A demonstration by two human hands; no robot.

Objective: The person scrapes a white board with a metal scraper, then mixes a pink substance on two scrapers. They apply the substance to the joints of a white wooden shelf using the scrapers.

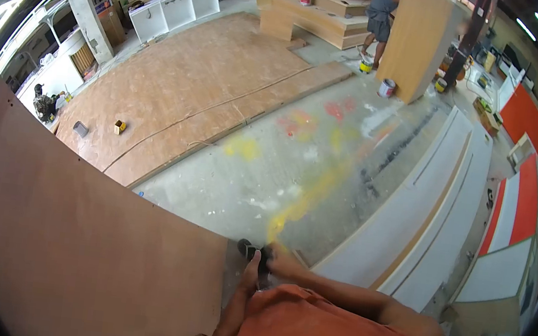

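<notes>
Close in front of my body, both hands are together around a small black object. My left hand is closed at its near side, thumb pointing up and fingers mostly hidden. From the right, my right hand reaches in with its fingers curled at the same object. I cannot tell what kind of thing it is. Just beyond my left thumb shows another dark rounded piece. The large brown plywood sheet has its corner right beside my left hand.
A wide plywood platform covers the floor ahead, bearing small cans. Long white panels lie on my right. Paint stains mark the concrete floor. Farther off, a person stands beside a tall wooden cabinet.
</notes>
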